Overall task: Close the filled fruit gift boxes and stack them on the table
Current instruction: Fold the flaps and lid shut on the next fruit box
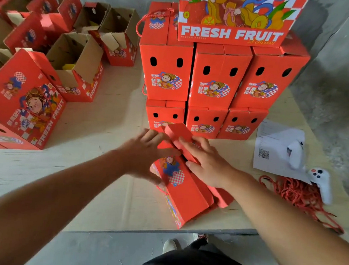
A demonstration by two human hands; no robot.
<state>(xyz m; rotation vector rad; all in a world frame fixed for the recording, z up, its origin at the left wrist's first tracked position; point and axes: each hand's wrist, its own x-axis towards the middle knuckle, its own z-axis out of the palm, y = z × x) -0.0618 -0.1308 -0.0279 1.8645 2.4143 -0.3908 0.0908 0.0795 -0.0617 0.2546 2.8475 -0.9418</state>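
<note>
A red fruit gift box (185, 194) stands near the table's front edge, right below me. My left hand (144, 155) lies with spread fingers on its left top flap. My right hand (207, 160) presses flat on the right top flap (179, 135), which still tilts upward at its far end. Behind the box rises a stack of closed red boxes (216, 81), two layers of three, with a larger "FRESH FRUIT" box (234, 17) on top.
Several open red boxes (76, 64) with raised flaps fill the table's left side. On the right lie a printed sheet with a QR code (273, 149), two white controllers (321, 183) and a pile of red cord (296, 196). The table edge (203, 230) runs just below the box.
</note>
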